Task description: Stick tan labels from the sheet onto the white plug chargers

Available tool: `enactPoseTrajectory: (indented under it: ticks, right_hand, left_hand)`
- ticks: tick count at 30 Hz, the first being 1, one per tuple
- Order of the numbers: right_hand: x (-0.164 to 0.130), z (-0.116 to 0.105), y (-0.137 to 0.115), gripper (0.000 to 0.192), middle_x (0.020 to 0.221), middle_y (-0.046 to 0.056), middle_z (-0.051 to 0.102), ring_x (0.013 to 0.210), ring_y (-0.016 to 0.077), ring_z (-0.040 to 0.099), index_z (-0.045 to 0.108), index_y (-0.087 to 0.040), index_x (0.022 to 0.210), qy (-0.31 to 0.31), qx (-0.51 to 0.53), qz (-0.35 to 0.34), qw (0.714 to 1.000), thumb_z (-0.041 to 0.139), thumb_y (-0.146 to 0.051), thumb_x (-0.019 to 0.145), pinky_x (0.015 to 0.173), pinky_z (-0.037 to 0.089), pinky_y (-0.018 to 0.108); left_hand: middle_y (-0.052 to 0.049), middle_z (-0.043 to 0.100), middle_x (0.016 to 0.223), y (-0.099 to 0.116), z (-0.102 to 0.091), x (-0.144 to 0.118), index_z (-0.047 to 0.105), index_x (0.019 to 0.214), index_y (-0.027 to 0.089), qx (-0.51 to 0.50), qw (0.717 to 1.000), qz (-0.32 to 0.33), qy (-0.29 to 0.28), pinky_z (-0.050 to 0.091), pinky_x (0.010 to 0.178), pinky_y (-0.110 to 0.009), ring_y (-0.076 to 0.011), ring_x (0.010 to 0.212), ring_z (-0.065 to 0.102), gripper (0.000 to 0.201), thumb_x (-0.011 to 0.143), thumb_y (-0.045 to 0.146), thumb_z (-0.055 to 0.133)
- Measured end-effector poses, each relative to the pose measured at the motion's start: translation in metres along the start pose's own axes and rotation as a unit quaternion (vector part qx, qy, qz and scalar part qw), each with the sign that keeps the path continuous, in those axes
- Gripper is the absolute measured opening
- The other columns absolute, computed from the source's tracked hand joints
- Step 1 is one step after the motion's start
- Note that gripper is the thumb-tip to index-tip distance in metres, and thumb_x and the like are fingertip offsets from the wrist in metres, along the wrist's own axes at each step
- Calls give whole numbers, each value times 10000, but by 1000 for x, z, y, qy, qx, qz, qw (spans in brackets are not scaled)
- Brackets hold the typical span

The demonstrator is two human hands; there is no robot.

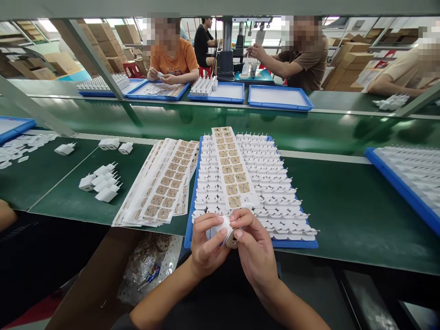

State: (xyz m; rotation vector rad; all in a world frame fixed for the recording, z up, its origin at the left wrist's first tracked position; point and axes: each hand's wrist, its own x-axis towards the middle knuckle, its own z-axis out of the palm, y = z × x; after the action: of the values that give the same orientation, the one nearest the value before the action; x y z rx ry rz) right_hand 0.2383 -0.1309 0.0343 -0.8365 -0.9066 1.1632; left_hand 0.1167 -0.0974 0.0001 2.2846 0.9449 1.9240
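So there's this small white charger plug (225,225), rounded body, with a tan sticker on its lower face. Left hand (205,247) and right hand (255,250) both pinch it, fingertips pressed together around it, just over the near edge of the blue tray (188,229) packed with identical plugs. Sticker sheets (161,188) lie left on the green bench (350,206).

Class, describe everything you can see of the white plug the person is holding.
The white plug is a small, rounded adapter body that looks like glossy plastic. It is held just above the near edge of the blue tray, pinched between the left hand and right hand. A tan label sits at its lower end, under the right thumb. Fingers hide most of it.
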Motion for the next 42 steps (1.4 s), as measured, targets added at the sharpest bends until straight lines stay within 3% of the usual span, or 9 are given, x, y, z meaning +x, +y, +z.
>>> enactPoseTrajectory:
  ticks: [5,9,14,19,22,25,28,35,42]
  right_hand:
    - [2,-6,-1,109,978,33,611,941,192,604,715,-257,887,-18,-32,-3,999,616,-214,876,826,503,315]
    - [6,-17,-15,143,993,51,653,982,215,632,708,-255,1027,-83,-150,-33,985,600,-258,933,864,519,346]
    - [16,-21,-31,127,948,22,699,908,185,660,657,-260,984,-116,-326,-142,927,636,-145,935,816,530,329]
    - [13,-22,-31,170,977,63,700,895,213,671,640,-247,987,-139,-423,-302,843,615,-94,915,785,560,370]
    - [-1,-25,-27,149,891,55,698,776,205,678,632,-252,977,-170,-406,-329,836,607,-122,908,684,576,348]
    - [-12,-25,-17,170,848,38,701,731,187,695,610,-256,983,-155,-376,-282,869,581,-103,915,639,587,306]
    - [-12,-23,2,217,862,35,722,766,182,726,633,-255,1025,-134,-421,-256,860,568,-70,931,675,605,277]
    - [3,-31,55,283,1072,85,785,906,249,773,718,-224,1134,-152,-593,-346,712,487,-143,994,744,623,334]
    - [17,-61,70,257,1084,18,802,916,232,770,745,-248,1141,-215,-611,-420,636,544,-253,980,810,588,323]
  left_hand:
    - [-60,610,1110,-1,-1,-3,560,1144,286,-42,999,-26,-3,616,818,-412,-217,1015,636,376,843,140,733]
    - [-65,625,1087,0,-4,-1,567,1189,287,-75,996,-50,-14,610,809,-411,-216,985,645,380,860,156,706]
    - [-73,639,1060,4,-11,2,585,1194,255,-67,995,-62,-42,609,797,-375,-209,955,653,410,828,119,712]
    - [-85,666,1039,6,-20,2,582,1200,214,-75,989,-101,-79,610,809,-343,-207,951,681,395,836,153,722]
    - [-87,696,1046,0,-30,0,574,1199,206,-75,982,-145,-95,604,827,-325,-209,965,697,398,834,177,729]
    - [-83,704,1077,-14,-48,-6,588,1173,220,-41,975,-199,-90,589,878,-342,-225,1016,695,387,822,185,747]
    - [-79,685,1090,-30,-72,-14,610,1149,228,-11,964,-259,-53,568,929,-368,-238,1061,676,359,821,203,753]
    - [-86,678,1159,-73,-123,-22,553,1213,224,50,929,-361,58,579,924,-346,-224,1073,698,411,841,260,723]
    - [-91,688,1167,-154,-181,-15,605,1138,211,233,893,-384,-9,568,922,-392,-257,1072,679,323,855,361,650]
